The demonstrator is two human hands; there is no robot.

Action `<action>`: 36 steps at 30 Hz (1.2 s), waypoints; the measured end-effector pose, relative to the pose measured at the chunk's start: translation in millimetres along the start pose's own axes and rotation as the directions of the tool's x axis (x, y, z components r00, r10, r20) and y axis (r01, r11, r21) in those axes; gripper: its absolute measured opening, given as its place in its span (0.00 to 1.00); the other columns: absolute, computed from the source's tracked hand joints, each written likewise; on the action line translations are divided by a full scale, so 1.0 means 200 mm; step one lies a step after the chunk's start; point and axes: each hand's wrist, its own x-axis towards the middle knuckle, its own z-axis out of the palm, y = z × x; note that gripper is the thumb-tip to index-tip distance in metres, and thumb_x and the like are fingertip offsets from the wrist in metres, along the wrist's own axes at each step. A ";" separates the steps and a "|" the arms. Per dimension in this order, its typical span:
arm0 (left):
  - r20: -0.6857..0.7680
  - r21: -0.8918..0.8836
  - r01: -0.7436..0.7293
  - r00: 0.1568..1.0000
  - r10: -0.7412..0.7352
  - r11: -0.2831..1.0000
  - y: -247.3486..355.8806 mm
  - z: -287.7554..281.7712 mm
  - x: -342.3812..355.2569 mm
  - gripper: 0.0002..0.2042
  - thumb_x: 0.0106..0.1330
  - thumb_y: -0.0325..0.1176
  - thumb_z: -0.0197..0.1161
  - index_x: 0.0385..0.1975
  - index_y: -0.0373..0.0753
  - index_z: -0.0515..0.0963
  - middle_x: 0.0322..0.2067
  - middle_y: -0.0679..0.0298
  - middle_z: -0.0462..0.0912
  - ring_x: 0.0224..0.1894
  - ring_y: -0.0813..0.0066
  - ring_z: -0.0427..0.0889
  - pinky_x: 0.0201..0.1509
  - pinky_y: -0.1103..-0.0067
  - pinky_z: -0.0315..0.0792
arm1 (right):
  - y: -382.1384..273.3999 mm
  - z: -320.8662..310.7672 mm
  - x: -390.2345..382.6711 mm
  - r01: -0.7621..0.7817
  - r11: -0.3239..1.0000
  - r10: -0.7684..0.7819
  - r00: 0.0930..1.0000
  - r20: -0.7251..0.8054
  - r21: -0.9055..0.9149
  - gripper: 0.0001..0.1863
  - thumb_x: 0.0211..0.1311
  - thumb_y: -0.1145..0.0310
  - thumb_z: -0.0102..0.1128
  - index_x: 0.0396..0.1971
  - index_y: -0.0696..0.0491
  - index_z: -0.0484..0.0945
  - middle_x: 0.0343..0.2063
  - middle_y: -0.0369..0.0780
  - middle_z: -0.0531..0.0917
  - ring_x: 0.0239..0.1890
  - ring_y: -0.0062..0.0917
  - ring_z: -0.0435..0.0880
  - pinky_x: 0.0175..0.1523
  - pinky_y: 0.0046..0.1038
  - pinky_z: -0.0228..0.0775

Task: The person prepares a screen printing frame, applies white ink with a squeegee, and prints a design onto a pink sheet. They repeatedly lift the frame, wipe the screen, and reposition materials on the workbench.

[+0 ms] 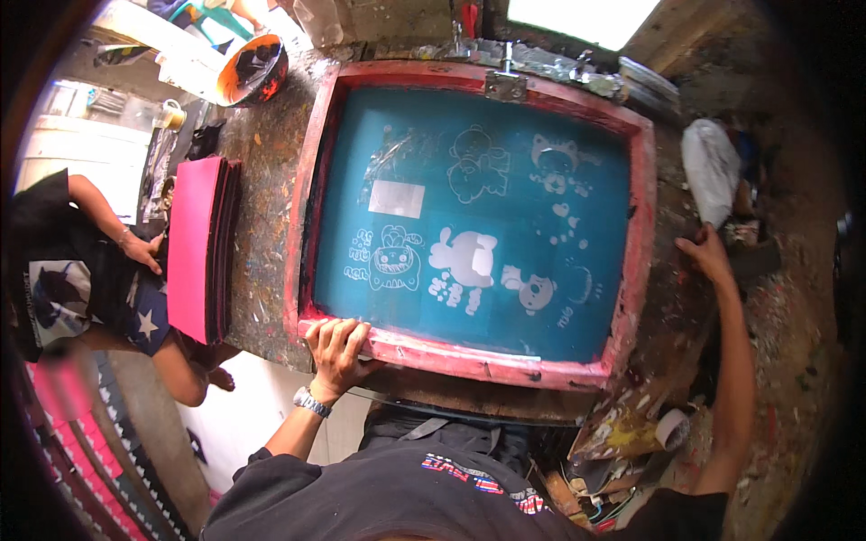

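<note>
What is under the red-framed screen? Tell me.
Paint-stained tabletop shows around the red frame, whose near edge the left fingers hold. What lies directly beneath the blue mesh is covered and cannot be seen.

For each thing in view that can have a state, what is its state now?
Red frame: metal clamp at its far edge
Teal screen: flat inside the frame, pale drawings on it
Left hand: curled over frame's near edge
Right hand: at lower end of crumpled white thing, grip unclear
Pink sheets: stacked
Orange bowl: holding something dark
</note>
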 end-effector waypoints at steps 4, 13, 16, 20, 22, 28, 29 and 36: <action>-0.049 -0.019 0.000 0.999 -0.001 1.000 0.02 -0.02 0.07 0.32 0.49 0.57 0.76 0.50 0.44 0.79 0.45 0.63 0.79 0.51 0.61 0.76 0.63 0.59 0.61 | -0.29 0.13 -0.35 0.026 0.997 -0.002 0.956 -0.294 0.079 0.35 0.62 0.47 0.71 0.55 0.60 0.73 0.40 0.46 0.86 0.38 0.29 0.88 0.44 0.33 0.77; -0.067 -0.015 0.056 0.996 -0.057 0.998 0.08 -0.03 0.04 0.33 0.53 0.58 0.74 0.52 0.41 0.78 0.47 0.59 0.79 0.54 0.56 0.75 0.65 0.57 0.60 | -0.17 0.30 -1.31 0.217 0.976 -0.199 0.905 -0.376 0.007 0.10 0.67 0.72 0.61 0.45 0.59 0.82 0.34 0.44 0.87 0.36 0.29 0.85 0.43 0.30 0.74; -0.072 -0.002 0.038 0.997 -0.038 0.999 0.10 -0.03 0.05 0.33 0.51 0.56 0.76 0.52 0.41 0.78 0.47 0.60 0.78 0.55 0.56 0.74 0.67 0.57 0.59 | -0.06 0.41 -1.48 0.150 0.989 -0.138 0.936 -0.323 0.012 0.12 0.67 0.73 0.63 0.48 0.60 0.82 0.37 0.45 0.84 0.39 0.34 0.85 0.46 0.34 0.74; -0.068 -0.008 0.043 0.997 -0.043 0.999 0.09 -0.03 0.04 0.33 0.50 0.55 0.77 0.53 0.41 0.77 0.47 0.60 0.78 0.55 0.57 0.73 0.67 0.57 0.58 | -0.10 0.53 -1.53 0.200 0.973 -0.230 0.897 -0.377 -0.115 0.14 0.66 0.72 0.64 0.49 0.60 0.81 0.37 0.47 0.80 0.38 0.43 0.83 0.45 0.39 0.73; -0.068 -0.002 0.041 0.997 -0.041 0.999 0.08 -0.03 0.03 0.33 0.50 0.54 0.77 0.53 0.41 0.77 0.47 0.60 0.78 0.55 0.57 0.73 0.67 0.57 0.58 | -0.10 0.56 -1.52 0.227 0.958 -0.279 0.884 -0.375 -0.177 0.14 0.65 0.72 0.65 0.48 0.61 0.81 0.36 0.48 0.80 0.39 0.46 0.82 0.46 0.39 0.72; -0.061 0.000 0.048 0.997 -0.048 0.999 0.07 -0.02 0.03 0.33 0.53 0.57 0.74 0.53 0.41 0.77 0.47 0.60 0.78 0.56 0.56 0.73 0.67 0.56 0.57 | -0.07 0.52 -1.46 0.115 0.986 -0.096 0.983 -0.153 0.119 0.12 0.64 0.71 0.66 0.43 0.62 0.81 0.28 0.44 0.84 0.35 0.41 0.85 0.42 0.38 0.74; -0.051 0.005 0.046 0.998 -0.046 0.999 0.07 -0.02 0.02 0.33 0.54 0.58 0.73 0.53 0.41 0.77 0.48 0.60 0.78 0.56 0.56 0.73 0.68 0.56 0.57 | -0.05 0.51 -1.45 0.064 0.976 -0.043 0.994 -0.103 0.207 0.11 0.64 0.71 0.67 0.42 0.61 0.81 0.28 0.43 0.84 0.33 0.37 0.85 0.40 0.37 0.74; -0.035 0.019 0.034 0.999 -0.033 0.999 0.06 0.00 0.02 0.34 0.58 0.63 0.69 0.53 0.40 0.78 0.49 0.60 0.78 0.56 0.57 0.74 0.68 0.55 0.56 | 0.02 0.38 -1.38 -0.063 0.972 0.029 0.988 0.152 0.225 0.09 0.65 0.69 0.65 0.38 0.59 0.79 0.28 0.39 0.83 0.29 0.23 0.83 0.36 0.31 0.74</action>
